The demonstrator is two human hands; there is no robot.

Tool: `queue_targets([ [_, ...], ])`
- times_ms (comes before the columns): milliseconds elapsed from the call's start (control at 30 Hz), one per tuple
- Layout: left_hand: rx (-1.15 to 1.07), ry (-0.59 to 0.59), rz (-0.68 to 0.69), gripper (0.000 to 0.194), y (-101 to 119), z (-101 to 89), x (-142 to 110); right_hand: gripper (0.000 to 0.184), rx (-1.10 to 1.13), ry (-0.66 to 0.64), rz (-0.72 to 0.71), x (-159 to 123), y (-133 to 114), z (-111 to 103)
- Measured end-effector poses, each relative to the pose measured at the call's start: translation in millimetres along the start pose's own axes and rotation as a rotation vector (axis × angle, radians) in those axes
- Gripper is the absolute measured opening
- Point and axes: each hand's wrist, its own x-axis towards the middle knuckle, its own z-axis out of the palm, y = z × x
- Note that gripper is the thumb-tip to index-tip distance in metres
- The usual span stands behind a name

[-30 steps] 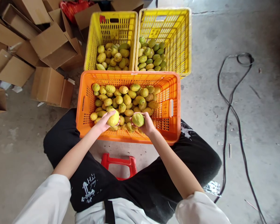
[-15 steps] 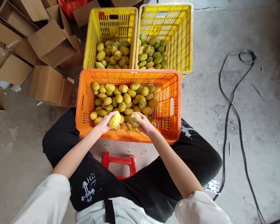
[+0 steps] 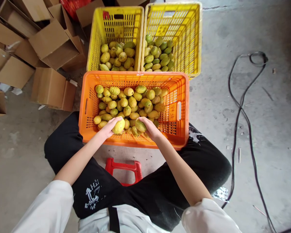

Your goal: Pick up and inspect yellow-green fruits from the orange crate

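My left hand [image 3: 109, 128] is closed around a yellow oval fruit [image 3: 118, 126], its thumb along the top. Close beside it, my right hand [image 3: 150, 128] grips a greener oval fruit [image 3: 140, 125], with some of the fingers hidden underneath. Both hands are over the near side of an orange slotted crate [image 3: 134, 144] that sits between my knees. Below and beyond them lies a heap of yellow and greenish fruit [image 3: 132, 102], each oval and about palm-sized.
Behind the orange crate stand two yellow crates, left [image 3: 91, 42] and right [image 3: 196, 42], holding more such fruit. Cardboard boxes [image 3: 53, 43] pile up at the upper left. A red stool [image 3: 124, 166] shows beneath me. Black cable [image 3: 241, 106] loops over the floor at right.
The fruit in my right hand has turned and shows a greener, darker side. My left hand's fruit has rolled slightly in its grip. Both hands stay over the orange crate.
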Motion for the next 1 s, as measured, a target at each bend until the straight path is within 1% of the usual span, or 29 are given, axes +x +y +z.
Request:
queue_targets([
  [100, 0.001, 0.024, -0.022, 0.025, 3, 0.2, 1, 0.029, -0.01, -0.002, 0.014, 0, 1, 2],
  [233, 0.037, 0.063, -0.057, 0.029, 3, -0.7, 4, 0.025, -0.028, 0.03, 0.029, 0, 2, 0],
  [333, 0.102, 0.118, -0.061, 0.03, -2, -3.4, 10, 0.024, -0.038, 0.005, 0.004, 0, 1, -2],
  [400, 0.124, 0.137, -0.068, 0.029, -5, -5.2, 13, 0.027, -0.012, -0.014, -0.002, 0, 1, -1],
  [500, 0.159, 0.09, -0.064, 0.029, -10, -6.2, 14, 0.036, 0.042, -0.001, 0.061, -1, 2, 0],
  [600, 0.233, 0.029, -0.005, 0.034, -10, -5.8, 9, 0.043, 0.046, 0.059, 0.127, 1, 4, -1],
  [667, 0.253, 0.01, 0.028, 0.04, -9, -5.9, 6, 0.047, 0.035, 0.075, 0.125, 2, 5, -3],
  [767, 0.232, -0.01, 0.029, 0.044, -5, -6.8, 4, 0.048, 0.041, 0.063, 0.08, 3, 4, -4],
  [867, 0.178, -0.005, 0.026, 0.042, -3, -7.1, 5, 0.048, 0.065, 0.077, 0.06, 4, 3, -3],
  [1000, 0.082, 0.058, 0.036, 0.031, -2, -4.3, 5, 0.049, 0.084, 0.135, 0.064, 4, 3, -1],
])
